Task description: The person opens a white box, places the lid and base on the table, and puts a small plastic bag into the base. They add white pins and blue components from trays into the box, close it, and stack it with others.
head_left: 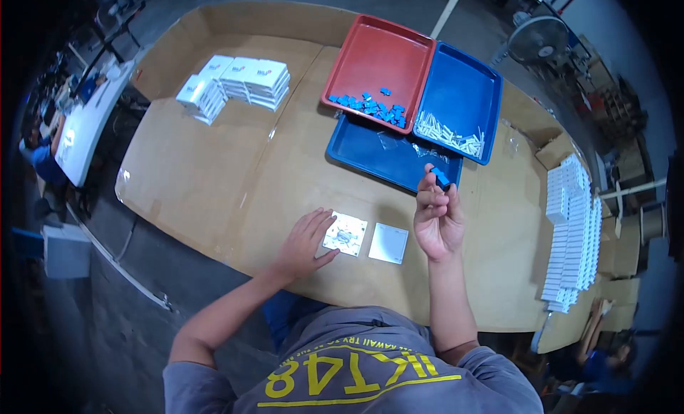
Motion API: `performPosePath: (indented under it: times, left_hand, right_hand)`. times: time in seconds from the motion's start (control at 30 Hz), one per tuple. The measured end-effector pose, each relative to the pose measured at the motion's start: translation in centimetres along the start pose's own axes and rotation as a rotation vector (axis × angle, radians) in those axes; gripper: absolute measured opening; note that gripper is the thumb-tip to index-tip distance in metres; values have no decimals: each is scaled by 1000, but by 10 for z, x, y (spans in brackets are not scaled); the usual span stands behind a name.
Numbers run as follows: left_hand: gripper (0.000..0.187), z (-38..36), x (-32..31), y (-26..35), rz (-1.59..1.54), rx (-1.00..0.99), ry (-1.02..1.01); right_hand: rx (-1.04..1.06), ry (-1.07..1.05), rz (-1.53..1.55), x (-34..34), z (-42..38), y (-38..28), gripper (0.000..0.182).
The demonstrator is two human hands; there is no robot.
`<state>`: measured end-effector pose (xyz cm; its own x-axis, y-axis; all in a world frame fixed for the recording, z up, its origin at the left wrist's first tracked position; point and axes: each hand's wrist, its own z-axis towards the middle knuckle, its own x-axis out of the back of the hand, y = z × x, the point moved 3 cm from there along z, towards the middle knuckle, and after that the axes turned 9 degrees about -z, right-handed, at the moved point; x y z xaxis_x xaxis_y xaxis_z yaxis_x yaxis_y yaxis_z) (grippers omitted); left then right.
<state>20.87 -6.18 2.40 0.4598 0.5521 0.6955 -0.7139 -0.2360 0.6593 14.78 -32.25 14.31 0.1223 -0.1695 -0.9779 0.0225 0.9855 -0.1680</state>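
Nearest us, our left hand (pixel 305 244) lies with loosely spread fingers at the edge of a glossy white square (pixel 346 234) with grey markings, gripping nothing, beside a plain pale square (pixel 389 244) on the desk (pixel 285 193). Farther out, our right hand (pixel 439 225) has its fingers nearly closed, pinching a small, blocky blue piece (pixel 440 177), coloured like the pieces (pixel 383 112) in the red tray (pixel 382 61) beyond.

blue piece (pixel 440 178) raised, patterned square (pixel 346 234) flat
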Motion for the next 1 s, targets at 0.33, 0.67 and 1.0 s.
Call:
performPosePath:
  times: [0.33, 0.67, 1.0]
  left_hand:
    - [72, 2, 2, 1, 37, 18, -11]
    - [75, 0, 1, -2, -3, 24, 18]
    - [66, -5, 0, -6, -19, 3, 30]
  right_hand:
    - [-39, 66, -4, 1, -2, 25, 58]
    - [-106, 555, -1072, 95, -13, 47, 37]
    - [-102, 565, -1450, 114, -19, 62, 30]
